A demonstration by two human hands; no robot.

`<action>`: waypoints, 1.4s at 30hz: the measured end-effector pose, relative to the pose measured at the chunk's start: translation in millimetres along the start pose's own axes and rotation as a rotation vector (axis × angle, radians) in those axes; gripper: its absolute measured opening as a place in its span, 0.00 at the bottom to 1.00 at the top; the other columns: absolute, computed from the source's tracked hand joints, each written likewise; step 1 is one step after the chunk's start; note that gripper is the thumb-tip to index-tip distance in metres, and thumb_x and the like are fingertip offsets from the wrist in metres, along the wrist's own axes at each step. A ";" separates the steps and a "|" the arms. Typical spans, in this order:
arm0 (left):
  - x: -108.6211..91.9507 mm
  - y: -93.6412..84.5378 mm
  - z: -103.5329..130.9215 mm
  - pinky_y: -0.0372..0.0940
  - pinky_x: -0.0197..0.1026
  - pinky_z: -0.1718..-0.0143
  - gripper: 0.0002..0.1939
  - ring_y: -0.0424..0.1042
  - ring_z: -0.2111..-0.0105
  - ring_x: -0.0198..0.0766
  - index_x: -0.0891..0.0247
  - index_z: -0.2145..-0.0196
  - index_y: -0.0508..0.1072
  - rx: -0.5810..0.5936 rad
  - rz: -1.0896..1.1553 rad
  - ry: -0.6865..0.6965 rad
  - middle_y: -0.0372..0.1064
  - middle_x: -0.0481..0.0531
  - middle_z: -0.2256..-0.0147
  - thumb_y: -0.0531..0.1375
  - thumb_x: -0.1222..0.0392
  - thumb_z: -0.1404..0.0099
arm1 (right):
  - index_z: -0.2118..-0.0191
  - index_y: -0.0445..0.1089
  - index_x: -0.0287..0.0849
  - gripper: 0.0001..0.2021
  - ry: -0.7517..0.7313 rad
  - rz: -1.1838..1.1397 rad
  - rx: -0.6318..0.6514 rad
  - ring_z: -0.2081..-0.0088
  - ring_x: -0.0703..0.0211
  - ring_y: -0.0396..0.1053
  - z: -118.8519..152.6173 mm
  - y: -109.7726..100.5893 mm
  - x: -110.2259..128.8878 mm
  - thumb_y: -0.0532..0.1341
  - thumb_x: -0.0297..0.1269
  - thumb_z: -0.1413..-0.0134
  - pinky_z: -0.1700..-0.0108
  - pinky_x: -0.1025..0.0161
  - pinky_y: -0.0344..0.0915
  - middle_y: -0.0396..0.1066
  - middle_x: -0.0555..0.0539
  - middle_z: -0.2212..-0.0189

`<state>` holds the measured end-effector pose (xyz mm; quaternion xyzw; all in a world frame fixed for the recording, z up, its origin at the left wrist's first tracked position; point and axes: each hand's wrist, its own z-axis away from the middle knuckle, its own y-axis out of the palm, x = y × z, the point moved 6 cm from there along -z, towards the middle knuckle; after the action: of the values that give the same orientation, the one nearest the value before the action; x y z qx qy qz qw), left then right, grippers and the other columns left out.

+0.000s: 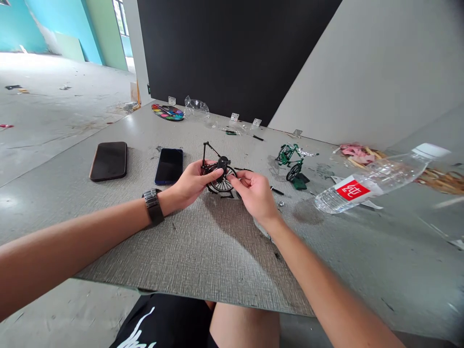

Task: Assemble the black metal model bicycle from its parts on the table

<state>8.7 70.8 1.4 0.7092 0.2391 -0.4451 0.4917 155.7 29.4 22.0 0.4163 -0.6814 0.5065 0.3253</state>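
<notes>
Slanting up-left, black model bicycle (223, 163)

A handheld black model bicycle (223, 162) shows one wheel (223, 185).

Black wheel (224, 185), green bicycle (285, 158), streaked grey tabletop (174, 256)

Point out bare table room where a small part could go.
Free: the table between both forearms and its near edge, bar scraps; also between the palette and phone. Crowded: around the left hand and right hand at the black bike part, then rightward by green bike and bottle.
</notes>
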 end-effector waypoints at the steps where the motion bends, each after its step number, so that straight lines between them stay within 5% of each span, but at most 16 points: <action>1: 0.4 -0.3 -0.2 0.61 0.38 0.62 0.10 0.69 0.67 0.31 0.68 0.63 0.74 -0.009 0.009 -0.001 0.72 0.50 0.66 0.69 0.65 0.43 | 0.69 0.71 0.39 0.15 -0.007 0.002 -0.007 0.79 0.67 0.47 0.0 0.5 -0.5 0.63 0.48 0.43 0.77 0.63 0.42 0.56 0.55 0.81; 25: 4.1 4.3 2.8 0.59 0.37 0.63 0.08 0.65 0.67 0.31 0.67 0.66 0.70 0.012 0.010 0.035 0.67 0.47 0.69 0.67 0.66 0.41 | 0.70 0.69 0.40 0.13 -0.104 0.250 0.006 0.80 0.67 0.48 3.6 3.3 9.7 0.61 0.44 0.39 0.76 0.63 0.44 0.51 0.57 0.84; 42: 4.4 -1.0 1.4 0.60 0.37 0.64 0.15 0.67 0.68 0.31 0.68 0.64 0.70 -0.044 -0.098 0.040 0.69 0.48 0.69 0.70 0.62 0.45 | 0.69 0.70 0.41 0.14 -0.041 0.158 0.066 0.79 0.67 0.46 0.1 1.6 4.9 0.61 0.47 0.40 0.76 0.62 0.41 0.52 0.56 0.82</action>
<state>9.4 69.5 -3.1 0.6945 0.2931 -0.4489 0.4798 152.1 28.4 25.5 0.3820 -0.7014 0.5444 0.2565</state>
